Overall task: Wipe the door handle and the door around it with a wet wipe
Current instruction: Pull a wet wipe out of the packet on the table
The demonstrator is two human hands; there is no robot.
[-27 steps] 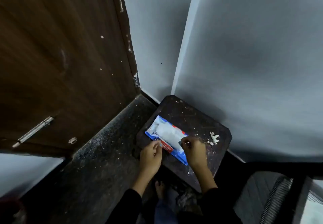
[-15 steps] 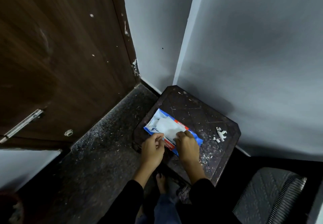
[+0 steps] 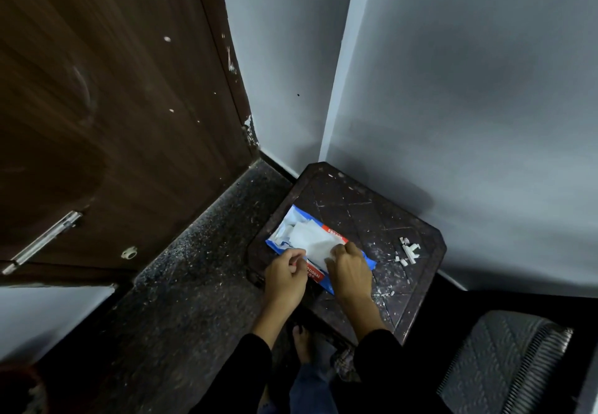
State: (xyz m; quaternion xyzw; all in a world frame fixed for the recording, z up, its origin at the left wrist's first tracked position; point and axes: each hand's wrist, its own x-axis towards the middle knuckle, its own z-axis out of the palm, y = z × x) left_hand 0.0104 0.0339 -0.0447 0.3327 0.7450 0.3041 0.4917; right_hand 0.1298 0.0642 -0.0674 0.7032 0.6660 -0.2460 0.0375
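On the low dark bench in the corner lies a blue-and-red wet wipe pack, its top open. The right hand has its fingers pinched on a white wet wipe that sticks out of the pack. The left hand rests on the near edge of the pack, fingers curled closed against it. White plastic bits lie near the bench's far right side. The brown door stands to the left, its metal handle well apart from both hands.
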